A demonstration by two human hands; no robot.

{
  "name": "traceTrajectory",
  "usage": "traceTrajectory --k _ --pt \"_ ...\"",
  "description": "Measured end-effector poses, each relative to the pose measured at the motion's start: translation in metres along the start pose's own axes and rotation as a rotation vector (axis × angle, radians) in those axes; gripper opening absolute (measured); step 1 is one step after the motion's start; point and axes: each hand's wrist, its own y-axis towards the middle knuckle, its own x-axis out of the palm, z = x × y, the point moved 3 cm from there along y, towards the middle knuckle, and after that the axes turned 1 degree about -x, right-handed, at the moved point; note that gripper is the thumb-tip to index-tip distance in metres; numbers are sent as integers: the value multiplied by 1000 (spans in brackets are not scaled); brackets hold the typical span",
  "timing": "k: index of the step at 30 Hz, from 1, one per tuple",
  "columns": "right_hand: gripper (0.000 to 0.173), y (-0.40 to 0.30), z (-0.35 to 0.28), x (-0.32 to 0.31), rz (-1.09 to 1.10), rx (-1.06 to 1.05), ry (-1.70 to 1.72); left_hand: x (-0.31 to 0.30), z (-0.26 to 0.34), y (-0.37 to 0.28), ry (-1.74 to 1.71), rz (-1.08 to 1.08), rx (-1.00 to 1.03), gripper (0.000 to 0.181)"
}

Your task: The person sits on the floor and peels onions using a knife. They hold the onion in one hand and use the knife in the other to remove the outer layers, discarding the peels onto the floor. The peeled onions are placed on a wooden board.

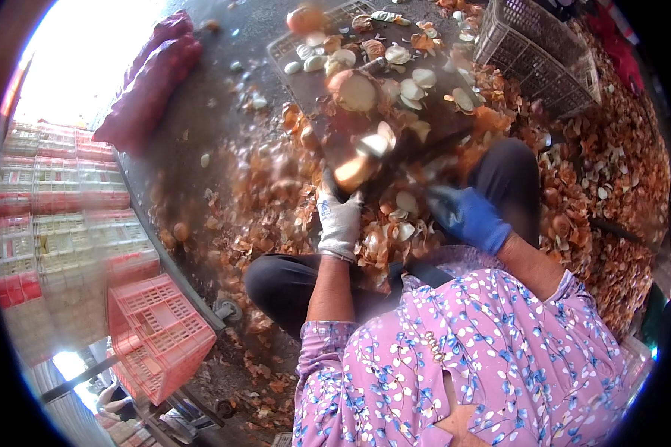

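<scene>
My left hand [340, 220], in a white knit glove with dark fingers, grips a yellow-brown onion [355, 172] in front of my lap. Just beyond that onion, a pale cut piece [374, 145] shows blurred. My right hand [469, 215], in a blue glove, is curled near my right knee; motion blur hides whether it holds anything. Ahead of both hands is a crate surface [291, 61] strewn with onion ends and skins. A large onion with a pale cut face [357, 92] rests there. Loose onion skins [374, 240] lie between my hands.
A grey plastic crate [537, 56] stands at the upper right amid deep onion peelings [620, 167]. A filled red mesh sack [151, 84] lies at the upper left. Stacked crates [72, 207] line the left side, with a pink crate [162, 335] on a wheeled frame [201, 399] nearby.
</scene>
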Motion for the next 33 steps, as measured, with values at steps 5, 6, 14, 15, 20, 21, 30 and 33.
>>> traceTrajectory --k 5,6,14,15,20,21,30,33 --pt "26 -9 14 0 7 16 -10 4 1 1 277 -5 144 68" --pt "26 -10 14 1 21 17 -2 4 1 2 330 -2 167 68" --pt "29 -7 -7 -13 59 -56 -100 23 20 0 636 39 285 75" --pt "30 -7 -6 -14 44 -41 -112 25 23 1 688 35 277 73" --pt "41 -16 -14 -25 60 -151 -202 36 31 2 835 -6 245 54" --pt "43 -20 -19 -28 41 -162 -262 35 24 4 793 -20 221 48" --pt "45 -33 -20 -28 -42 -78 -433 41 14 10 948 35 367 30" --pt "38 -10 -23 -15 2 -89 -399 46 14 4 947 -115 149 37"
